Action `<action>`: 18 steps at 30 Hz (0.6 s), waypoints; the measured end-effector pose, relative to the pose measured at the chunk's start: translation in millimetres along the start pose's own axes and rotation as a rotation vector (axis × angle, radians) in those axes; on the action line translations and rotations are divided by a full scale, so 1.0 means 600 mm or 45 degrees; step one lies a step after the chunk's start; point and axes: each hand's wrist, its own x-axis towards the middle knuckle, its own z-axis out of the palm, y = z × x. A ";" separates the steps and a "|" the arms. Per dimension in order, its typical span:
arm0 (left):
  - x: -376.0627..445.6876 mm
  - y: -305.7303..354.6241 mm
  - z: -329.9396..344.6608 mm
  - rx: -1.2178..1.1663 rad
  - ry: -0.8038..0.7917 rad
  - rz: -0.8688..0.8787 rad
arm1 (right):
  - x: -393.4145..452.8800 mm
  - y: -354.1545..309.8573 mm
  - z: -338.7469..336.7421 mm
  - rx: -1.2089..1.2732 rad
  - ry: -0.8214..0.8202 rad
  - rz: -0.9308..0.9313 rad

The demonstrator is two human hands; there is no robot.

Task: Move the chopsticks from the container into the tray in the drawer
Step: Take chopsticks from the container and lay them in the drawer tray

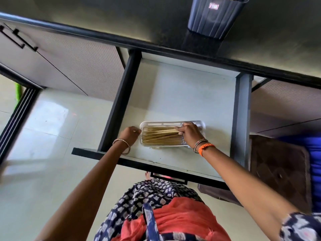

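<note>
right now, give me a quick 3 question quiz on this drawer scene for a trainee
1. True or false: the chopsticks lie inside the white tray in the open drawer.
2. Which hand rests on the chopsticks?
A. left hand
B. right hand
3. Fill in: the dark container stands on the ____.

Key
1. True
2. B; the left hand is at the tray's left end.
3. Countertop
</note>
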 end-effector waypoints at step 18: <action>0.000 0.045 -0.015 0.088 0.037 0.041 | 0.007 -0.037 -0.020 -0.279 0.083 -0.239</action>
